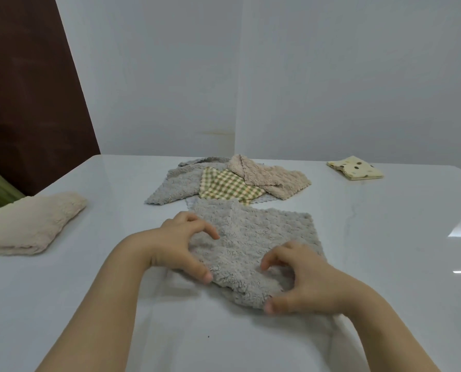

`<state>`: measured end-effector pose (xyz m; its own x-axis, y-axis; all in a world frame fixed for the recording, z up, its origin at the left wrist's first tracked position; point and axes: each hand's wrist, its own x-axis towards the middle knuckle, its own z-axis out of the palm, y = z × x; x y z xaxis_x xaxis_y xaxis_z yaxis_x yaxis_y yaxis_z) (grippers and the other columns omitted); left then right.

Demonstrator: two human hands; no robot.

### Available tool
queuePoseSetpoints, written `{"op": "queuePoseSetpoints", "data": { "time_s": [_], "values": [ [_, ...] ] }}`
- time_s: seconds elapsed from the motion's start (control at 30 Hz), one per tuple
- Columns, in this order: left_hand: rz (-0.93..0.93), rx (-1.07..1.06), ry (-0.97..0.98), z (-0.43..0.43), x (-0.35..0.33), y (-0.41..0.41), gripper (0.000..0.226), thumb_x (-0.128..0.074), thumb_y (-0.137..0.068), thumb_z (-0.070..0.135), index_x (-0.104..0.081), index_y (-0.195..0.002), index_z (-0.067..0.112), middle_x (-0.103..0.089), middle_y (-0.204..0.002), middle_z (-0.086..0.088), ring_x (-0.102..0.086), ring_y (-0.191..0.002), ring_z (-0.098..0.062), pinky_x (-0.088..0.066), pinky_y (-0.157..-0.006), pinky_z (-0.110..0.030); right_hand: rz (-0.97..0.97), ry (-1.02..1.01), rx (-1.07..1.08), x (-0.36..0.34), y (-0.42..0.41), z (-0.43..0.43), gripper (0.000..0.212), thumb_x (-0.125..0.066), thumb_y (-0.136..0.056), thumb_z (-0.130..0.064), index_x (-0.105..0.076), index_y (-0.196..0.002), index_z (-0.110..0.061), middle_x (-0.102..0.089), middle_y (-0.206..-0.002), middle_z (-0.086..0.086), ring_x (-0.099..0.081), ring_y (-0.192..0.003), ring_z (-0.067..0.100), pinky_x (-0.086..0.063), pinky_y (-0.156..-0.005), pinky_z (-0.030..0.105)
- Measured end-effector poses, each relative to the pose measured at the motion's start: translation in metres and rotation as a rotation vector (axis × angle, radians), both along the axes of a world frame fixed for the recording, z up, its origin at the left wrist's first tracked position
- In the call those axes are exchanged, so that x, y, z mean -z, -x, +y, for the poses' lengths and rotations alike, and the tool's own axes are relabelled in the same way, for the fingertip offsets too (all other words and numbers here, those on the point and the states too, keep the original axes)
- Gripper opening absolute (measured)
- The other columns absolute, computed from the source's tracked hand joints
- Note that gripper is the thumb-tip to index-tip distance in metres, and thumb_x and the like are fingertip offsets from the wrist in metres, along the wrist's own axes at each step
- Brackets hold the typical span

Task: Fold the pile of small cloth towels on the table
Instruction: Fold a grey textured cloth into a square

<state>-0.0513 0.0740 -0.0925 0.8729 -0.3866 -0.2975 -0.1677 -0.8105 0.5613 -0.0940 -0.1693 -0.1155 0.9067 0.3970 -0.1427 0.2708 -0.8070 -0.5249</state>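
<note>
A fluffy grey towel point(253, 237) lies spread on the white table point(116, 304) right in front of me. My left hand point(181, 245) pinches its near left edge between thumb and curled fingers. My right hand point(299, 280) pinches the near right corner the same way. Behind it sits the loose pile: a grey towel point(175, 189), a green and yellow checked towel point(226, 186) and a beige fluffy towel point(267, 175), overlapping one another.
A folded cream towel point(33, 224) rests at the left edge of the table. A folded yellow towel with brown dots point(355, 167) lies at the far right. Grey walls stand close behind the table, and a dark brown panel point(28, 89) is at the left.
</note>
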Motion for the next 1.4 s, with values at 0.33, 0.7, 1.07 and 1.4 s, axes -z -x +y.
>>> {"op": "queuePoseSetpoints", "data": {
  "time_s": [0.33, 0.7, 1.07, 1.4],
  "values": [
    [-0.38, -0.252, 0.087, -0.024, 0.007, -0.006, 0.006, -0.061, -0.086, 0.023, -0.062, -0.091, 0.026, -0.055, -0.081, 0.012, -0.052, -0.077, -0.009, -0.041, -0.068, -0.024, -0.704, 0.071, 0.451, 0.009, -0.009, -0.003, 0.026, -0.07, -0.077, -0.016, -0.065, -0.102, -0.021, -0.062, -0.095, 0.001, -0.057, -0.093, 0.028, -0.04, -0.075, 0.034],
    [-0.29, -0.138, 0.204, -0.046, 0.021, -0.002, 0.03, -0.057, -0.082, 0.052, -0.054, -0.091, 0.024, -0.057, -0.082, 0.013, -0.054, -0.076, -0.006, -0.044, -0.071, -0.027, -0.353, -0.122, 0.364, 0.016, -0.007, 0.009, 0.023, -0.059, -0.082, -0.044, -0.049, -0.096, -0.028, -0.05, -0.09, -0.016, -0.047, -0.089, 0.011, -0.036, -0.074, 0.027],
    [-0.553, -0.201, 0.186, -0.04, 0.003, 0.001, 0.01, -0.052, -0.092, 0.025, -0.056, -0.083, 0.024, -0.059, -0.08, 0.01, -0.05, -0.072, -0.009, -0.036, -0.062, -0.016, -0.678, -0.226, 0.399, 0.015, -0.01, 0.0, 0.014, -0.057, -0.082, -0.001, -0.057, -0.081, -0.014, -0.06, -0.077, 0.0, -0.054, -0.074, 0.023, -0.046, -0.066, 0.037],
    [-0.664, -0.146, -0.204, -0.076, 0.036, 0.008, 0.035, -0.048, -0.089, 0.038, -0.046, -0.123, 0.03, -0.052, -0.12, 0.006, -0.046, -0.116, -0.018, -0.039, -0.089, -0.033, -0.676, -0.469, 0.401, 0.013, -0.008, 0.004, 0.029, -0.055, -0.084, 0.0, -0.053, -0.083, -0.029, -0.053, -0.081, -0.022, -0.051, -0.079, -0.005, -0.037, -0.07, 0.004]
  ]
}}
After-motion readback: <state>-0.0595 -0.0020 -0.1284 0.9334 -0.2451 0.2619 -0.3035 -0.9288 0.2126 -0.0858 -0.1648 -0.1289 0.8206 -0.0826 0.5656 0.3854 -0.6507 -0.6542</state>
